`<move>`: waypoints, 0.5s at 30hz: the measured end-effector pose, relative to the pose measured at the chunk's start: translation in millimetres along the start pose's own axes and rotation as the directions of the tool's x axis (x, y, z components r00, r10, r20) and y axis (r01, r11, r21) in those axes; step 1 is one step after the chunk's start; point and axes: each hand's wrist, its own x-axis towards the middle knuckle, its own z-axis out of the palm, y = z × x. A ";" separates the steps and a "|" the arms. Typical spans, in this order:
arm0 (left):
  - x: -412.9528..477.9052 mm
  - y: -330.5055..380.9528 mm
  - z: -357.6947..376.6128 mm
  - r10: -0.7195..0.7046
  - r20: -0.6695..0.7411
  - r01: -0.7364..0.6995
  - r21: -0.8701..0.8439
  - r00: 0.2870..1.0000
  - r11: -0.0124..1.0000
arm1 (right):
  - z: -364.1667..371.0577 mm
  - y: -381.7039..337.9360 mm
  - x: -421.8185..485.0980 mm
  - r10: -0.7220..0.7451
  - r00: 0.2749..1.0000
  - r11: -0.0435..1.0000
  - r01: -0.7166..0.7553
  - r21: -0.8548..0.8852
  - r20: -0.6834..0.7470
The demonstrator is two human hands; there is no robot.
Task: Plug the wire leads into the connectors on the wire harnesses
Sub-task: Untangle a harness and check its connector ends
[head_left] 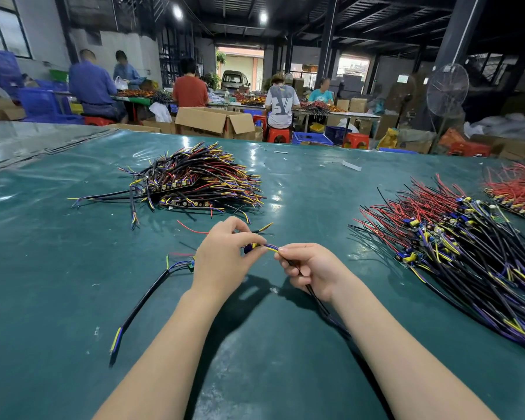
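Note:
My left hand (222, 256) pinches a small blue connector (249, 247) with red and yellow wires trailing behind it. My right hand (308, 268) pinches the yellow and purple leads (270, 247) of a black cable (315, 297), their tips at the connector. The cable runs back under my right wrist. Both hands hover just above the green table (255, 344).
A finished harness (152, 286) with a black cable lies left of my left hand. One pile of harnesses (200, 180) sits at the back left, another large pile (455, 253) at the right, and red wires (515, 189) far right. People work at tables behind.

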 end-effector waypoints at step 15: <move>0.2 1.2 2.1 -0.079 -0.135 0.086 0.042 0.988 0.995 | 1.8 3.1 0.3 -0.005 1.000 1.000 0.005 0.004 0.021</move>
